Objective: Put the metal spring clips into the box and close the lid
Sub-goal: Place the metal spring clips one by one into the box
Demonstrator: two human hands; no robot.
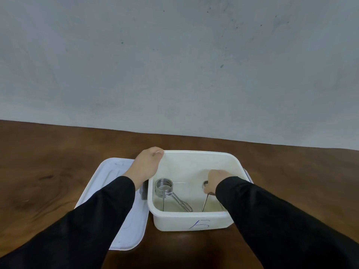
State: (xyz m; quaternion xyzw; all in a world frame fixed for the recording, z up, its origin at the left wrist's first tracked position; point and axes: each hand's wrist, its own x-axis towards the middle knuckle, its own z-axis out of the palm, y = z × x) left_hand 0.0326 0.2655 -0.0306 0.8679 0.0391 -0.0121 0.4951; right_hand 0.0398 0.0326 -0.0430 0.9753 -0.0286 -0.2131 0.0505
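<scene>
A white plastic box (194,218) stands open on the wooden table, a blue mark on its near wall. One metal spring clip (165,188) lies inside at the left, coil up and handles toward me. My right hand (215,180) is down inside the box at the right, closed around the coil of a second spring clip (206,201) whose wire handles point to the near wall. My left hand (145,166) grips the box's far left rim, thumb on the edge. The white lid (108,183) lies flat on the table left of the box, partly under my left sleeve.
The brown wooden table (48,171) runs to a grey wall (174,65) close behind the box. A dark latch (144,192) shows on the box's left side, a blue one at its right edge.
</scene>
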